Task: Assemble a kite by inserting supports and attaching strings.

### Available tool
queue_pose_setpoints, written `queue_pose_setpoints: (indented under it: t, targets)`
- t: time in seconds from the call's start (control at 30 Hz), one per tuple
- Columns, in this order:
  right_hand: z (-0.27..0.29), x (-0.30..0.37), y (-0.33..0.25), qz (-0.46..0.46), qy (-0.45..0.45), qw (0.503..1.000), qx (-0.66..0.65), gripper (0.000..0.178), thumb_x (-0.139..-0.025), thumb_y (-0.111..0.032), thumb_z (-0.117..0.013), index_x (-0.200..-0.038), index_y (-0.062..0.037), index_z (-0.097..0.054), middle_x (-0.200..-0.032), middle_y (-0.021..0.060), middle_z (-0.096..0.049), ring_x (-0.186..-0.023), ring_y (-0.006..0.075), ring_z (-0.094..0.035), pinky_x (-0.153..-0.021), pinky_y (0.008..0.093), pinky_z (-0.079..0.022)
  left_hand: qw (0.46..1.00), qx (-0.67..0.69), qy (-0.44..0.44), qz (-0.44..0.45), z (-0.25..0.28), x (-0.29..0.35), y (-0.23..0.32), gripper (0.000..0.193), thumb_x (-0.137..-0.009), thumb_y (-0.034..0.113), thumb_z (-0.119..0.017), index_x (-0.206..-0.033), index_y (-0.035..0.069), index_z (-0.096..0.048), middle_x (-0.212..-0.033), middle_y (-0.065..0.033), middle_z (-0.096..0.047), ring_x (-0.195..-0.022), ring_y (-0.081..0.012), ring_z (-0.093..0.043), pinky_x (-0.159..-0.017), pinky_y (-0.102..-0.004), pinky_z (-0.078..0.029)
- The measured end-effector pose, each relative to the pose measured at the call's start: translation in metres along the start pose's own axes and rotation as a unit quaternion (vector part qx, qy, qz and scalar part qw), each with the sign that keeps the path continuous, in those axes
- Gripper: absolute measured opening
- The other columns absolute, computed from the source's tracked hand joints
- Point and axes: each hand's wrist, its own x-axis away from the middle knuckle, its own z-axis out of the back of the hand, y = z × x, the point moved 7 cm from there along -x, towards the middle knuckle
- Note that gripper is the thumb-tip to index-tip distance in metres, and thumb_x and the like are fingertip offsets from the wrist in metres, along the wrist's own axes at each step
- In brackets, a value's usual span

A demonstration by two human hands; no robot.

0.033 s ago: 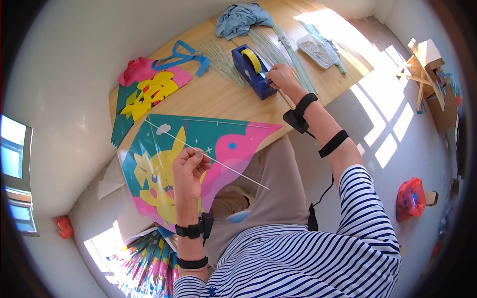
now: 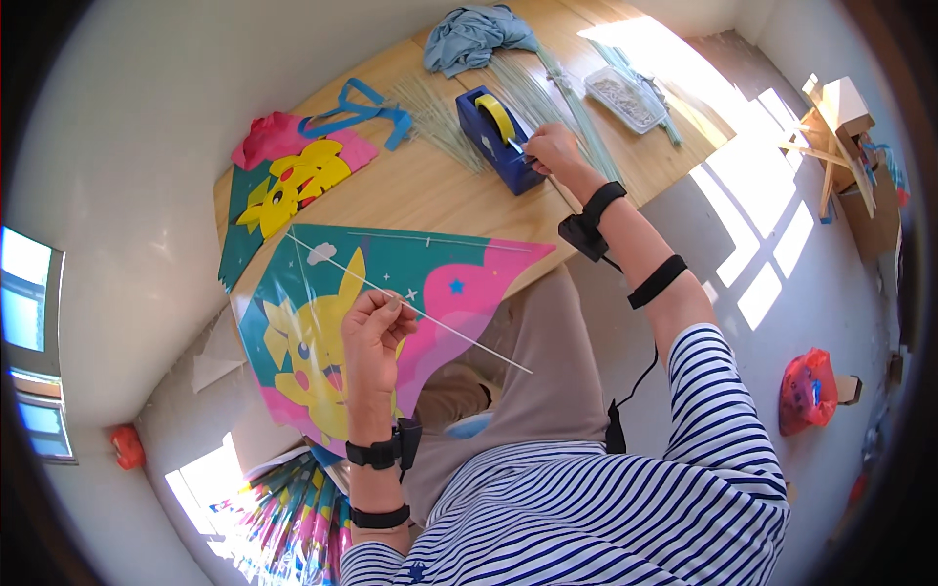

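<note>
A green and pink kite sail (image 2: pixel 449 259) with a yellow cartoon figure lies over the table's near edge, partly hanging toward my lap. Pinched between the fingers of my left hand (image 2: pixel 374 334) is a thin white rod (image 2: pixel 469 339), which slants across the sail from its upper left corner to beyond its lower edge. My right hand (image 2: pixel 553 153) reaches to the front end of a blue tape dispenser (image 2: pixel 500 156) holding a yellow-cored roll (image 2: pixel 494 117). Its thumb and fingertips are closed on the tape end at the cutter. Another thin rod (image 2: pixel 427 241) lies along the sail's upper edge.
Folded sails (image 2: pixel 293 186) and a blue strap (image 2: pixel 357 115) lie on the table's left. Loose thin rods (image 2: pixel 440 122), a grey-blue cloth (image 2: pixel 477 39) and a clear plastic tub (image 2: pixel 625 100) are at the back. More patterned sails (image 2: pixel 288 513) hang at lower left. A red bag (image 2: pixel 807 393) stands at right.
</note>
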Motion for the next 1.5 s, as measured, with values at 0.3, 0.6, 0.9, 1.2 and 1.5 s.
queue_pose_setpoints:
  t: [0.3, 0.6, 0.9, 1.2, 1.5]
  targets:
    - [0.019, 0.026, 0.002, 0.012, -0.044, 0.992, -0.122, 0.016, -0.088, -0.013, -0.070, -0.088, 0.0021, -0.065, -0.086, 0.0113, -0.068, -0.073, 0.0182, -0.068, -0.064, 0.0313, -0.056, 0.998, -0.008, -0.047, 0.030, -0.043, -0.006, -0.017, 0.005, -0.095, 0.004, -0.060, -0.093, 0.002, -0.064, -0.083, -0.0077, -0.068, -0.072, -0.0138, -0.067, -0.069, -0.0265, -0.057]
    - [0.141, 0.279, 0.059, 0.030, -0.063, 0.982, -0.175, 0.010, -0.088, -0.010, -0.065, -0.086, 0.0001, -0.065, -0.084, 0.0050, -0.065, -0.087, 0.0150, -0.067, -0.082, 0.0290, -0.051, 0.982, -0.055, -0.139, 0.116, -0.132, -0.020, -0.082, 0.007, -0.095, 0.008, -0.061, -0.089, 0.007, -0.063, -0.082, -0.0065, -0.070, -0.073, -0.0126, -0.067, -0.071, -0.0264, -0.057]
    - [0.155, 0.339, 0.144, -0.074, -0.038, 0.977, -0.197, 0.010, -0.089, -0.009, -0.066, -0.085, 0.0001, -0.064, -0.078, 0.0033, -0.063, -0.075, 0.0144, -0.065, -0.076, 0.0289, -0.052, 0.968, -0.107, -0.168, 0.153, -0.210, -0.036, -0.145, 0.006, -0.093, 0.008, -0.059, -0.088, 0.008, -0.062, -0.081, -0.0071, -0.071, -0.072, -0.0150, -0.067, -0.071, -0.0296, -0.056]
    - [0.143, 0.340, 0.163, -0.102, -0.096, 0.950, -0.278, 0.006, -0.088, -0.004, -0.067, -0.091, 0.0012, -0.064, -0.078, 0.0060, -0.065, -0.069, 0.0137, -0.063, -0.066, 0.0268, -0.053, 0.968, -0.126, -0.161, 0.145, -0.210, -0.042, -0.145, 0.003, -0.091, 0.006, -0.060, -0.088, 0.006, -0.062, -0.080, -0.0083, -0.070, -0.067, -0.0156, -0.067, -0.068, -0.0289, -0.056]
    - [0.144, 0.342, 0.150, -0.096, -0.073, 0.961, -0.248, 0.004, -0.086, 0.000, -0.066, -0.089, 0.0007, -0.066, -0.075, 0.0032, -0.064, -0.065, 0.0120, -0.062, -0.064, 0.0255, -0.052, 0.967, -0.155, -0.152, 0.134, -0.209, -0.040, -0.138, 0.007, -0.091, 0.008, -0.059, -0.086, 0.006, -0.062, -0.078, -0.0070, -0.069, -0.067, -0.0136, -0.066, -0.068, -0.0282, -0.055]
